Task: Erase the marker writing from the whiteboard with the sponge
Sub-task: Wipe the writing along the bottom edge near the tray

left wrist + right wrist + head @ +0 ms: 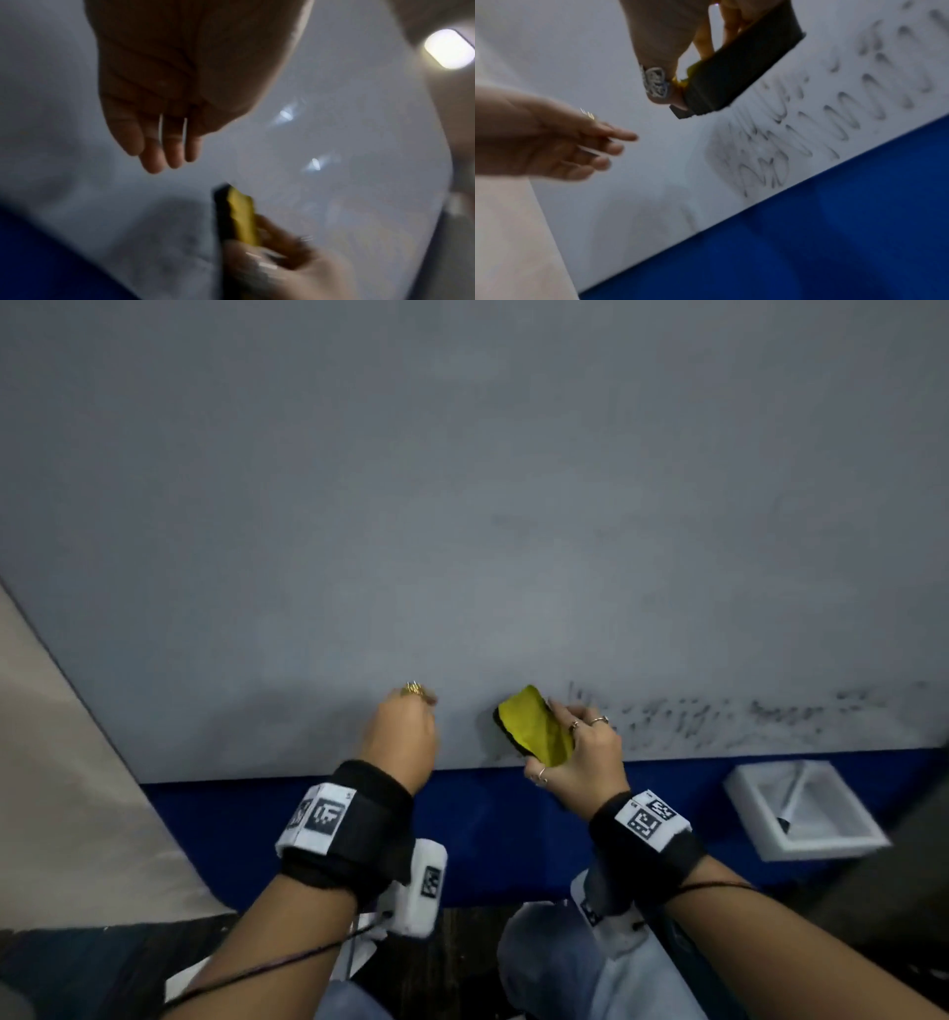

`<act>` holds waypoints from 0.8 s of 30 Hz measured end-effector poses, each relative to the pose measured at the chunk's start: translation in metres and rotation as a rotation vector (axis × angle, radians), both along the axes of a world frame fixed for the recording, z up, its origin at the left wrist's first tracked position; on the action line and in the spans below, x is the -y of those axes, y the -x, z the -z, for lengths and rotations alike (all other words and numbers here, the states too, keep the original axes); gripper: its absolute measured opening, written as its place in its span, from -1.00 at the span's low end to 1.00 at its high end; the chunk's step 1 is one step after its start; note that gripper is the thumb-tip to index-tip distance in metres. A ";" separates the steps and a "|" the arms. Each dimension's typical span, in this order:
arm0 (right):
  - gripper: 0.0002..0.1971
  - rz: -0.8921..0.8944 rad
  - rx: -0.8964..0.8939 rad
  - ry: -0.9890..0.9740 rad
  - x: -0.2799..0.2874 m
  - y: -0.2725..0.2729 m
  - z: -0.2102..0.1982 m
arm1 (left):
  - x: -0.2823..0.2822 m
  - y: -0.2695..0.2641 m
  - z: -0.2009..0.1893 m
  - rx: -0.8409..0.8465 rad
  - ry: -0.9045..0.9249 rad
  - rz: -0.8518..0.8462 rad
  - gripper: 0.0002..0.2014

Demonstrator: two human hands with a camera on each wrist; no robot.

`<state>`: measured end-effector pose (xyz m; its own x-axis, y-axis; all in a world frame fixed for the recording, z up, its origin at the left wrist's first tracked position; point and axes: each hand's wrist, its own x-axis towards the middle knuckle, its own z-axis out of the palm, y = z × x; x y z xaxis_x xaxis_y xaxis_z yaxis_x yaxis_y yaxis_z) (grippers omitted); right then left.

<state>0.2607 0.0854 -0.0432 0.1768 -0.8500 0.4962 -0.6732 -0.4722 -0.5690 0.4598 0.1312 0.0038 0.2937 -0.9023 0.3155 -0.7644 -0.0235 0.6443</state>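
The whiteboard [462,505] fills the view. Smudged black marker writing [719,716] runs along its lower right edge and shows as half-wiped strokes [808,125] in the right wrist view. My right hand [580,742] grips a yellow sponge [534,726] at the left end of that writing. The sponge's black face [736,71] is turned toward the board. My left hand [405,731] is held near the board just left of the sponge. Its fingers [164,158] are loosely straight and hold nothing.
A blue frame [488,829] borders the board's bottom edge. At the lower right a white tray [755,814] holds a marker [791,798]. A beige wall [61,762] lies past the board's left edge. My knees are below the frame.
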 end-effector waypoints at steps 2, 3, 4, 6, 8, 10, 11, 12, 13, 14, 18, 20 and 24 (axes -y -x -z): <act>-0.23 0.055 0.048 0.052 -0.009 0.011 -0.003 | -0.007 0.026 0.001 -0.377 -0.275 0.085 -0.77; -0.25 0.074 0.037 0.118 -0.013 0.016 -0.004 | -0.011 0.038 -0.001 -0.520 -0.315 0.112 -0.76; -0.26 0.087 -0.009 0.180 -0.017 0.022 -0.004 | -0.015 0.049 -0.003 -0.592 -0.318 0.134 -0.76; -0.26 0.105 -0.148 0.296 -0.024 0.032 -0.005 | -0.019 0.065 -0.006 -0.597 -0.293 0.170 -0.74; -0.19 0.099 -0.217 0.423 -0.030 0.038 -0.006 | -0.020 0.076 -0.004 -0.508 -0.257 0.190 -0.71; -0.14 0.068 -0.238 0.519 -0.038 0.045 -0.003 | -0.024 0.090 -0.001 -0.495 -0.262 0.190 -0.70; -0.14 0.043 -0.241 0.537 -0.042 0.047 0.000 | -0.026 0.096 0.003 -0.524 -0.272 0.180 -0.69; -0.15 0.008 -0.236 0.533 -0.046 0.049 0.004 | -0.027 0.102 0.007 -0.560 -0.283 0.163 -0.68; -0.17 -0.025 -0.222 0.516 -0.048 0.051 0.009 | -0.028 0.106 0.012 -0.598 -0.292 0.143 -0.65; -0.20 -0.051 -0.203 0.488 -0.051 0.054 0.013 | -0.029 0.110 0.018 -0.640 -0.309 0.124 -0.63; -0.28 -0.044 -0.252 0.421 -0.067 0.065 0.023 | -0.034 0.134 0.032 -1.005 -0.455 0.111 -0.56; -0.28 -0.001 -0.372 0.448 -0.079 0.067 0.022 | -0.039 0.143 0.033 -1.169 -0.462 0.139 -0.59; -0.30 0.033 -0.460 0.430 -0.091 0.068 0.025 | -0.041 0.144 0.050 -1.291 -0.507 0.146 -0.52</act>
